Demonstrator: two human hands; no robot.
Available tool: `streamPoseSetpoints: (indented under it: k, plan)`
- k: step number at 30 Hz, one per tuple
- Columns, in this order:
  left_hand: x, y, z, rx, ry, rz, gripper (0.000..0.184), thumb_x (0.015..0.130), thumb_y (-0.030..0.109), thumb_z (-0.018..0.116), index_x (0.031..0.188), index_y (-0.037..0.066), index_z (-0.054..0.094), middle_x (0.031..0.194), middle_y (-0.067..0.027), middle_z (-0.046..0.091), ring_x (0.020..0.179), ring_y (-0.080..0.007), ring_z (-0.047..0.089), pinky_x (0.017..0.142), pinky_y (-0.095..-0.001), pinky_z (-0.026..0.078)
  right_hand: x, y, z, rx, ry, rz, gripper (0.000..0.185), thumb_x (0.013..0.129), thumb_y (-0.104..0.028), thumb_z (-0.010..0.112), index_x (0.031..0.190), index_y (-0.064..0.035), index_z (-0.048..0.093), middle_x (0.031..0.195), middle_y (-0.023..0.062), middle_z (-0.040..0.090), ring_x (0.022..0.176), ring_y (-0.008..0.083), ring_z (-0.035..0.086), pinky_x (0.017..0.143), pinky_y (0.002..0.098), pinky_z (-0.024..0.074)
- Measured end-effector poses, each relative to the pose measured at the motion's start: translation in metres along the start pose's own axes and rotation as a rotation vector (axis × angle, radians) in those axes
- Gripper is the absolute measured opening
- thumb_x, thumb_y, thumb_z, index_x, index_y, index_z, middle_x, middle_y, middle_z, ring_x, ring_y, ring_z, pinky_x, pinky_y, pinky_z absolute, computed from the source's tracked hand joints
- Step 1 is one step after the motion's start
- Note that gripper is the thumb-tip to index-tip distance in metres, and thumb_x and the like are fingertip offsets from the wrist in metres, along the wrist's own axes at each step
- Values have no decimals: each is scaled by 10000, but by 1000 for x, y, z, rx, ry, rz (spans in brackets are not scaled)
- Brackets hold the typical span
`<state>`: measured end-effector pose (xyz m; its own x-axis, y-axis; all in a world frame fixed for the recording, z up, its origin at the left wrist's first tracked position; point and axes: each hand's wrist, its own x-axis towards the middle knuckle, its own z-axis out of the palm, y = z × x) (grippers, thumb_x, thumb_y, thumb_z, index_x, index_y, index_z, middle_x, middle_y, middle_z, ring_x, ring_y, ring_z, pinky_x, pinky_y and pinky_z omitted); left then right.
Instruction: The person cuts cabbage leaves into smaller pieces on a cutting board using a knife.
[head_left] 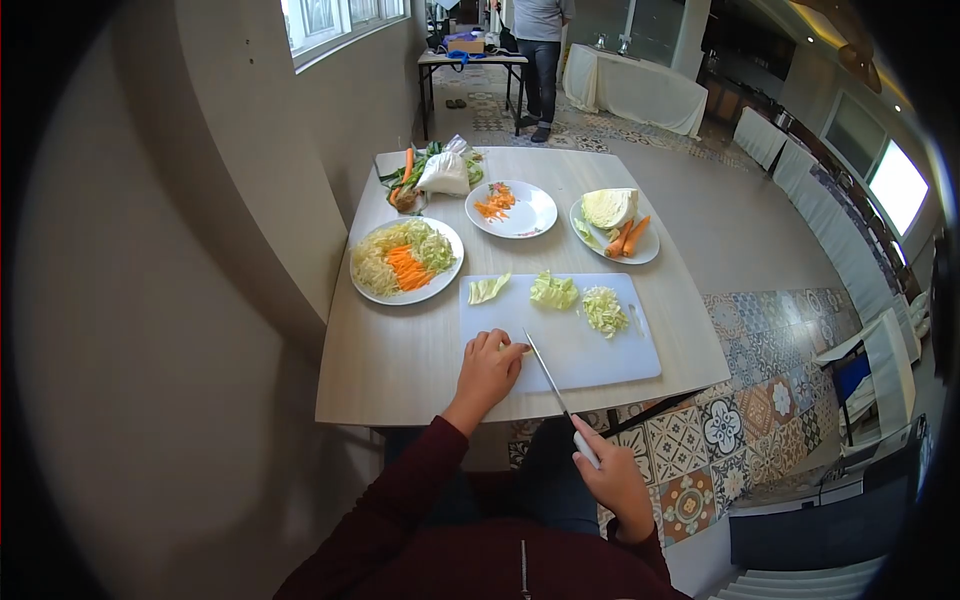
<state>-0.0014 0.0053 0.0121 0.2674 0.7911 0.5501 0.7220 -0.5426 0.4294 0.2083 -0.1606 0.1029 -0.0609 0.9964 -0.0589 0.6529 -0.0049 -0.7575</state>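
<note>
My right hand (608, 470) is wrapped round the light handle of a knife (549, 376), whose blade points up and left over the white cutting board (590, 370). On the board's left part, my left hand (493, 362) has its fingers curled down beside the knife tip; what lies under them is too hidden to name. Along the board's far side are a flat cabbage piece (489, 289), a cabbage chunk (554, 290) and a pile of chopped cabbage (605, 311).
Beyond the board stand a plate of shredded vegetables (407, 262), a plate with orange pieces (520, 222) and a plate holding cabbage (609, 208) and carrots (630, 237). A white bag (444, 175) lies among vegetables. A person (540, 60) stands by a far table.
</note>
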Motion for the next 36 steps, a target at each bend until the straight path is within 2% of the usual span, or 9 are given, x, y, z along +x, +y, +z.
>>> streamPoseSetpoints:
  k: [19, 31, 34, 36]
  plan:
    - [0, 0, 0, -20, 9, -13, 130, 867, 130, 666, 979, 150, 727, 957, -58, 586, 969, -265, 557, 860, -412, 437, -1, 4, 2, -13, -26, 23, 578, 889, -139, 646, 1456, -140, 537, 946, 301, 679, 877, 455, 682, 755, 408, 536]
    - [1, 1, 0, -20, 16, -14, 121, 861, 121, 676, 962, 145, 736, 956, -55, 586, 963, -265, 560, 854, -413, 445, -4, 7, 2, 9, -27, 22, 566, 895, -115, 644, 1451, -124, 541, 1034, 293, 689, 929, 428, 701, 789, 383, 541]
    - [0, 1, -1, -17, 13, -18, 122, 860, 121, 676, 963, 146, 736, 957, -56, 587, 965, -266, 560, 854, -412, 445, -4, 11, 5, 33, 23, -19, 563, 909, -148, 635, 1463, -158, 535, 892, 290, 684, 829, 465, 672, 718, 463, 528]
    - [1, 2, -2, -18, 10, -19, 122, 859, 120, 677, 963, 146, 735, 957, -56, 588, 966, -266, 560, 854, -412, 445, -3, 16, 7, 33, 47, -46, 561, 911, -145, 633, 1463, -151, 534, 895, 291, 685, 828, 466, 672, 715, 461, 525]
